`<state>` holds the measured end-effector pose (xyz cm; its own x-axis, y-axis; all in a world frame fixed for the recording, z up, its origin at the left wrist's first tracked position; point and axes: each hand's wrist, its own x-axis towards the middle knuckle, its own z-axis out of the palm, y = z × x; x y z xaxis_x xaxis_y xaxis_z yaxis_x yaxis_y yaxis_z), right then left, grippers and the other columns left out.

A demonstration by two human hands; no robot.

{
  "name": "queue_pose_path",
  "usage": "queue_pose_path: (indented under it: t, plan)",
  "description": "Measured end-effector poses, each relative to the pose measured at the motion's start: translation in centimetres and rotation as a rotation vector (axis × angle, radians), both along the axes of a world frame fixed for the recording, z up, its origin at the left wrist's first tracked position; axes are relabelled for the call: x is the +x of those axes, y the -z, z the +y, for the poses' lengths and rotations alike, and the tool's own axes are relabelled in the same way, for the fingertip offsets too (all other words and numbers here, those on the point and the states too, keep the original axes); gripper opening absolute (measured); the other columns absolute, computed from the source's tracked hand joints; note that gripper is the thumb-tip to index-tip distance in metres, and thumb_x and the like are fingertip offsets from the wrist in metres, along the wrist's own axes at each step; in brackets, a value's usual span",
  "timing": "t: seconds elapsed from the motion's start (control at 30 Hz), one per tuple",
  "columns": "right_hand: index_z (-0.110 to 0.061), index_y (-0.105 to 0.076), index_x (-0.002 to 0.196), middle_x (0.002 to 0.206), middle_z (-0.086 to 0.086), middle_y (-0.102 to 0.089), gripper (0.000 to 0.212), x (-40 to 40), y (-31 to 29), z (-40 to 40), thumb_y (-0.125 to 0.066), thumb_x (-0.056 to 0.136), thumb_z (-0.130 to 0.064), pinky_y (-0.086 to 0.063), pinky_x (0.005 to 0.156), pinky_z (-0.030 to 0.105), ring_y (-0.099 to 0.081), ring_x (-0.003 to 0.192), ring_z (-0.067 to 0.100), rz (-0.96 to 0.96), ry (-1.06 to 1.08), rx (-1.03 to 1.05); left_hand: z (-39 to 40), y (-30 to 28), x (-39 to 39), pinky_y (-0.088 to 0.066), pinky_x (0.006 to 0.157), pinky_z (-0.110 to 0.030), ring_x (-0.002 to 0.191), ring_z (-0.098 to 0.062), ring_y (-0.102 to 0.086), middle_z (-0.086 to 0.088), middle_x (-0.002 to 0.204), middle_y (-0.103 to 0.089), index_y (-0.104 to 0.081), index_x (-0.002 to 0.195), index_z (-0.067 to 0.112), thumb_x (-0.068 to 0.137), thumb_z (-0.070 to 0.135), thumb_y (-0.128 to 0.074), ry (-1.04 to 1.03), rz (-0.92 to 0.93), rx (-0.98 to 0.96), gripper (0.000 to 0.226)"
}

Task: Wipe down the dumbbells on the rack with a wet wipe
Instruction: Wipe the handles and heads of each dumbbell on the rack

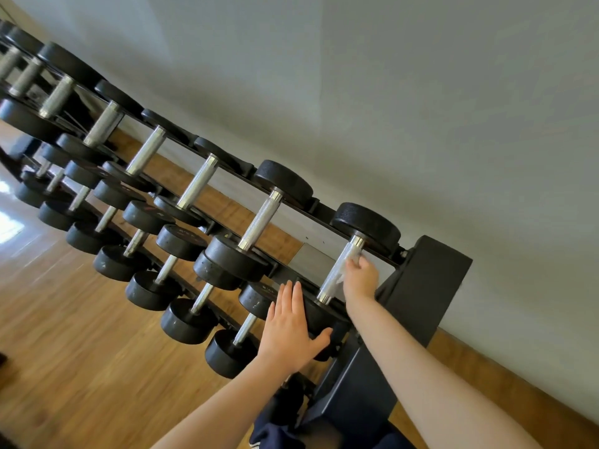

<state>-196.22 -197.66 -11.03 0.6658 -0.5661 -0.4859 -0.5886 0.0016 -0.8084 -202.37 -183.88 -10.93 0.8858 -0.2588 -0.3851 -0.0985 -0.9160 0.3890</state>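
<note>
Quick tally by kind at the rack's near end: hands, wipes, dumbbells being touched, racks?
Hands: 2, the left hand flat on the front head, the right hand on the handle
Wipe: 1, held by the right hand
Dumbbell touched: 1, the end one on the top tier
Rack: 1
Total: 5

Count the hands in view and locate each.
2. The left hand rests flat on the end dumbbell's front weight; the right hand holds a wipe against that dumbbell's handle.
</note>
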Motion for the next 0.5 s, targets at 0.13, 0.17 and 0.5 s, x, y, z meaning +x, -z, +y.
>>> queue_pose_path:
  t: [0.13, 0.17, 0.5]
  plan:
    - [0.001, -0.06, 0.117, 0.111, 0.016, -0.062, 0.028, -2.3, 0.8, 0.7, -0.045, 0.099, -0.016, -0.044, 0.063, 0.017, -0.06, 0.104, 0.025, 0.077, -0.05, 0.087, -0.1, 0.0, 0.0, 0.002, 0.12, -0.038, 0.149, -0.022, 0.012, -0.007, 0.163, 0.011, 0.01, 0.154, 0.014, 0.089, 0.063, -0.05, 0.003, -0.004, 0.003, 0.101]
    - [0.001, -0.061, 0.114, 0.107, 0.015, -0.063, 0.026, -1.9, 0.7, 0.2, -0.046, 0.099, -0.015, -0.042, 0.061, 0.017, -0.06, 0.101, 0.025, 0.06, -0.032, 0.104, 0.0, 0.0, 0.0, 0.002, 0.121, -0.038, 0.149, -0.022, 0.012, -0.007, 0.163, 0.01, 0.01, 0.154, 0.014, 0.089, 0.063, -0.049, 0.005, -0.005, 0.002, 0.101]
    - [0.003, -0.055, 0.122, 0.113, 0.016, -0.061, 0.032, -1.7, 1.0, 0.4, -0.045, 0.099, -0.017, -0.044, 0.059, 0.015, -0.06, 0.099, 0.024, 0.072, -0.091, 0.099, 0.0, 0.0, -0.1, 0.003, 0.119, -0.038, 0.149, -0.022, 0.012, -0.007, 0.163, 0.01, 0.01, 0.154, 0.014, 0.089, 0.063, -0.049, 0.001, -0.009, 0.004, 0.101]
